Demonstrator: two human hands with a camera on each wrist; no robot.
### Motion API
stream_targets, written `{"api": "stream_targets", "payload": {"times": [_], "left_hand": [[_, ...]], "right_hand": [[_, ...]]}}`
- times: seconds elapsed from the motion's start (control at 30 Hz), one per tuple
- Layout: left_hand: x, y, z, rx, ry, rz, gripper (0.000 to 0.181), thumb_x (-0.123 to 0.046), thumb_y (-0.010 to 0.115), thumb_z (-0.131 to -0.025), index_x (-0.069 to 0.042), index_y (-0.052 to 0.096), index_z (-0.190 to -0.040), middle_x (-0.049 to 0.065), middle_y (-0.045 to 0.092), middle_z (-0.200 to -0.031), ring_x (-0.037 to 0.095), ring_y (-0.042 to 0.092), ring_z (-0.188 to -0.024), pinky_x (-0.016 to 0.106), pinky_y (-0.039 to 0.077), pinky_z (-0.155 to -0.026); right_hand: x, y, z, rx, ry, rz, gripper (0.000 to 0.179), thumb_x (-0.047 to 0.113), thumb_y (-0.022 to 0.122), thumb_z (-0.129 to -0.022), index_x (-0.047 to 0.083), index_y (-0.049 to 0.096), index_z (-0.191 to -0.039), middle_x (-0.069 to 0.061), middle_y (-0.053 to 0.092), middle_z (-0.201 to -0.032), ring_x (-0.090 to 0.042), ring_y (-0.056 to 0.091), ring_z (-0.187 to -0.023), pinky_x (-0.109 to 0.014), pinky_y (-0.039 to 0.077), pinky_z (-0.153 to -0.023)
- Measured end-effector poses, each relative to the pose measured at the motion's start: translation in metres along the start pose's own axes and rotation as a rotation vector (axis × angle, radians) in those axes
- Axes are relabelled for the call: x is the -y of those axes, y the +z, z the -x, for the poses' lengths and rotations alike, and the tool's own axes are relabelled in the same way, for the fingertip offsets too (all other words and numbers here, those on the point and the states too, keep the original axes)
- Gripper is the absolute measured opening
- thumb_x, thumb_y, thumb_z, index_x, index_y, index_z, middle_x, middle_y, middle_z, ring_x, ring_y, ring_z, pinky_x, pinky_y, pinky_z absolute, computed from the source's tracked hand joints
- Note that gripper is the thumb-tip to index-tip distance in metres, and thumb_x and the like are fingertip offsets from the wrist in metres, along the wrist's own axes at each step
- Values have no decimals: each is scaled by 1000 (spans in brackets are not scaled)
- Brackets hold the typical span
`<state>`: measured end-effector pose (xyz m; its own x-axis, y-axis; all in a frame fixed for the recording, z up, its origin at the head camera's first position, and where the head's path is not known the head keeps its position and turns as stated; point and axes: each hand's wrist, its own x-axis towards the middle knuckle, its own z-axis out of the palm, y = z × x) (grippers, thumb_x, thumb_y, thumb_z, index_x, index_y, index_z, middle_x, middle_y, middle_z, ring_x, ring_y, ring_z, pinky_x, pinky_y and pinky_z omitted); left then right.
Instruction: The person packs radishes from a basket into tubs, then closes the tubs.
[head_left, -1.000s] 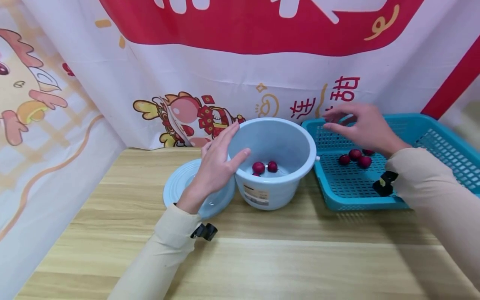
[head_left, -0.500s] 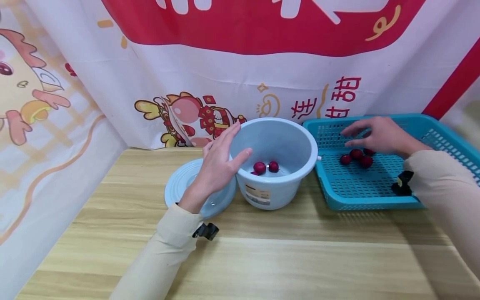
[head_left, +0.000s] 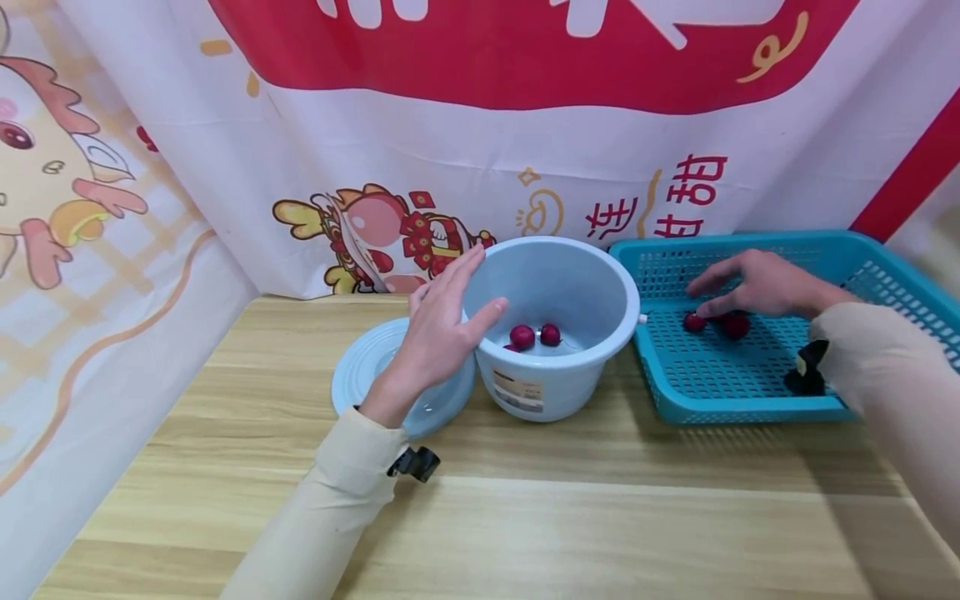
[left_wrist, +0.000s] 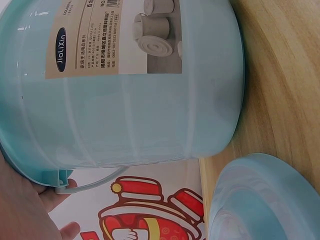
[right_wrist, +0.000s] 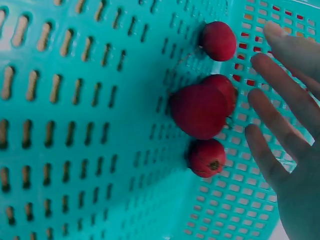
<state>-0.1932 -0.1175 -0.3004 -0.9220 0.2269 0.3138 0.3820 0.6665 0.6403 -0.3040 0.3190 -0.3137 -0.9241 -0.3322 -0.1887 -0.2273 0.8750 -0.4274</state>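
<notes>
A light blue bucket [head_left: 547, 392] stands mid-table with a few red radishes [head_left: 522, 337] on its floor. At its left rim rests my left hand [head_left: 438, 329], fingers extended and thumb reaching over the edge. The left wrist view shows that hand [left_wrist: 25, 210] beside the bucket's handle joint. Inside the teal basket [head_left: 742, 410] my right hand [head_left: 765, 285] hangs low over several radishes [head_left: 736, 325], partly covering them. In the right wrist view its fingers are spread and hold nothing, a little apart from the radishes [right_wrist: 199, 111].
A round light blue lid [head_left: 367, 367] lies left of the bucket, partly under my left forearm. Behind the table hangs a printed white and red cloth [head_left: 450, 142]. The wooden table [head_left: 570, 533] extends toward me in front of the containers.
My right hand has moved right and down from above the basket's left back edge to just over the radishes. The left hand has stayed at the bucket's rim.
</notes>
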Motion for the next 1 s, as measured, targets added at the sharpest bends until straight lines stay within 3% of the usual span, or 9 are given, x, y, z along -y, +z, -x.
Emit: {"api": "stream_targets", "payload": {"times": [0.33,0.83,1.0], "left_hand": [[0,0,0,0,-2,2,78,-51,54,-101,-18,32,-168,-2,27,-177,24,30,-162,62,10,-129],[-1,0,1,2,-2,7,78,-52,54,-102,-19,31,-168,-3,27,-177,24,30,-162,62,10,-129],[-1,0,0,0,-2,6,78,-52,54,-101,-18,32,-168,-3,27,-177,24,30,-162,62,10,-128]], "right_hand": [[-8,10,-4,42,-23,39,46,33,82,-93,13,74,-134,-31,60,-147,-57,46,-137,-78,42,-102],[-11,15,-7,102,-44,80,43,26,78,-97,10,72,-137,-31,62,-141,-50,51,-124,-61,51,-92],[-7,12,-6,69,-36,66,42,28,77,-97,11,73,-136,-31,62,-143,-51,51,-127,-65,51,-95]]}}
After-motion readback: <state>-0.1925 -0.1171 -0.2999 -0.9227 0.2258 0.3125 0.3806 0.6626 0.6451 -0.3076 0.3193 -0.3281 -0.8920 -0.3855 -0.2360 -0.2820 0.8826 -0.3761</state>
